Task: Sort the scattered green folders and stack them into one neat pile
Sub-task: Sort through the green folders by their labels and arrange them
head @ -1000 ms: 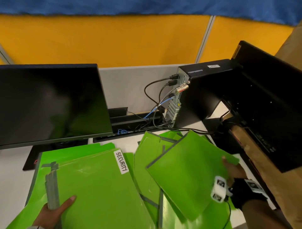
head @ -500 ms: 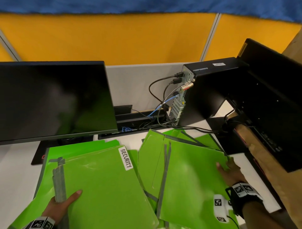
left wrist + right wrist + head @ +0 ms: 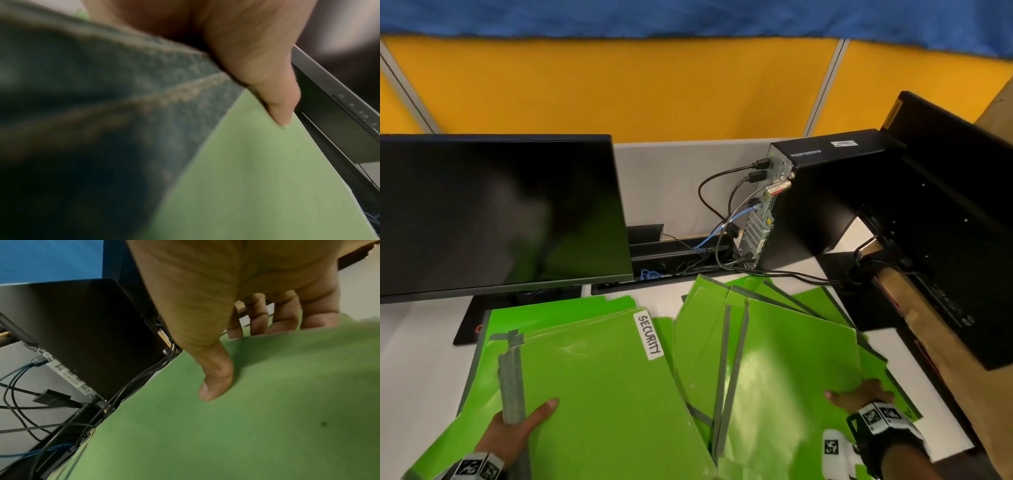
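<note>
Hands come first, nearest to us at the bottom of the head view. Our left hand [image 3: 512,433] at about 7 o'clock grips the near edge of the labelled folder [image 3: 599,387], thumb laid flat on its green face beside a grey spine strip [image 3: 512,383]; the left wrist view shows that thumb [image 3: 275,100] pressed on the cover, the other fingers hidden beneath. Our right hand [image 3: 866,397] at about 5 o'clock grasps the right edge of the top folder [image 3: 791,377] of the right-hand heap, thumb on top and fingers [image 3: 283,318] curled under the edge, as the right wrist view shows.

Farther out, the labelled folder carries a white tag [image 3: 649,337] reading SECURITY and lies on other green folders [image 3: 558,310] at 9 to 10 o'clock. The right-hand heap [image 3: 709,308] fans out unevenly at 1 to 3 o'clock, grey spines at differing angles, overlapping the left group near the centre. All rest on the white counter [image 3: 421,346].

Beyond, a dark monitor [image 3: 496,212] stands at 10 o'clock, a black computer tower [image 3: 822,205] with black and blue cables [image 3: 722,219] at 1 o'clock, and a second black screen [image 3: 945,212] at 2 o'clock. Yellow partition panels [image 3: 619,89] close the far side.
</note>
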Tool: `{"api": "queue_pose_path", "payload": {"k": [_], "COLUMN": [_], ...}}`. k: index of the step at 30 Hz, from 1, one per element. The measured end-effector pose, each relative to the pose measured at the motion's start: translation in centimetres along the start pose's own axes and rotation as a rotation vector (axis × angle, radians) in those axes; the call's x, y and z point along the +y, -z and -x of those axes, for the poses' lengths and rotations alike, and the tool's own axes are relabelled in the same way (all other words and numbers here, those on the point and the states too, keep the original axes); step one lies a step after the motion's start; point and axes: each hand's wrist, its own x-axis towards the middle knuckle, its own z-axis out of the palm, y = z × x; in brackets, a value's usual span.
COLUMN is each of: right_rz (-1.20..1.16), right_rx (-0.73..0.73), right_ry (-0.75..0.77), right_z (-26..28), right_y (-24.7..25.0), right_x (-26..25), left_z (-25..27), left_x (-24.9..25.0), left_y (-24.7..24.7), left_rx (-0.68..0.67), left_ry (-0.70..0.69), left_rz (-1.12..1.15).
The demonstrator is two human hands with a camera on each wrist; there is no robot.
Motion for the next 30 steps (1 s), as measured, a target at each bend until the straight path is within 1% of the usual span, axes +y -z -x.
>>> {"api": "queue_pose_path", "payload": {"k": [2, 5, 7, 9, 11, 13, 15, 18, 19, 22, 25, 28, 30], "right_rz": [0.004, 0.033, 0.004, -0.008, -0.017, -0.078, -0.152, -0.237, -0.280, -0.355, -0.342, -0.226, -0.072], "right_rx": [-0.018, 0.051, 0.030, -0.007, -0.004, -0.017, -0.075, -0.207, -0.217, -0.145, -0.086, -0.111, -0.111], "right_ry": [-0.017, -0.022, -0.031, 0.003, 0.037, 0.051, 0.053, 0.068, 0.097, 0.243, 0.384, 0.448, 0.459], "right_z": [-0.2, 0.8, 1.5, 2.4, 2.9, 3.1, 3.1, 2.6, 2.2, 1.5, 0.9, -0.4, -2.1], "right_y": [-0.2, -0.2, -0.7, -1.2, -1.7, -2.0, -2.2, -1.8, -1.7, -1.0, 1.4, 3.9, 4.2], "right_x": [0.1, 0.1, 0.0, -0.3, -0.8, -1.4, -1.8, -2.3, -2.4, -3.0, -4.5, -5.5, -5.6], "left_z": [0.0, 0.0, 0.1, 0.0, -0.3, -0.3, -0.2, -0.1, -0.2, -0.3, -0.6, -0.6, -0.5], "left_x": [0.0, 0.0, 0.0, -0.1, -0.2, -0.3, -0.3, -0.2, -0.2, -0.2, -0.2, -0.2, -0.2], "left_y": [0.1, 0.0, -0.1, -0.1, 0.0, -0.1, -0.1, -0.1, -0.1, 0.0, -0.1, 0.1, 0.1], "left_rx": [0.004, 0.003, -0.002, -0.002, 0.000, 0.001, -0.004, -0.010, -0.009, 0.002, -0.014, 0.003, 0.000], "left_ry": [0.004, -0.003, -0.006, -0.006, -0.003, -0.002, -0.003, -0.017, -0.020, -0.017, 0.000, 0.007, 0.015], "left_rz": [0.009, -0.001, -0.011, -0.005, -0.002, -0.002, 0.004, 0.011, 0.002, 0.000, 0.000, 0.008, 0.016]}}
